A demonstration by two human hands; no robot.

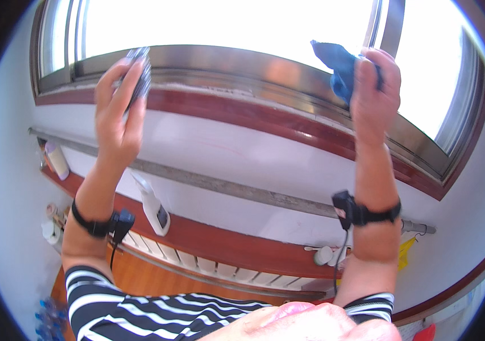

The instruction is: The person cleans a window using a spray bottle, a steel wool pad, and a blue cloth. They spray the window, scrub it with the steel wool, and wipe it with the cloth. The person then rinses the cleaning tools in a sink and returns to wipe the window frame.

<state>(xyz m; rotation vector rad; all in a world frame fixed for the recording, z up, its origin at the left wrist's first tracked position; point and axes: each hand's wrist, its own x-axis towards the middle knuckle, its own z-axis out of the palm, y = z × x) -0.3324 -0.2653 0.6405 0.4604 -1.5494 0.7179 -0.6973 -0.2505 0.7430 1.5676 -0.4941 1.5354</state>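
Note:
Both of my hands are raised in front of a bright sliding window (225,25). My left hand (116,115) grips a small black-and-white bundle (143,81), blurred, perhaps a folded cloth; its exact kind is unclear. It is held before the left part of the metal window frame (208,57). In my right hand (376,93) is a blue cloth (332,59), bunched between thumb and fingers with one corner sticking out to the left. That cloth overlaps the lower edge of the glass on the right. Whether either bundle touches the window cannot be made out.
Below the window runs a dark red wooden sill (246,113), then a grey horizontal pipe (225,183). A lower red shelf (225,236) carries a white handheld device (155,209), a bottle (57,160) and small jars (323,255). Under it stands a white radiator (208,262).

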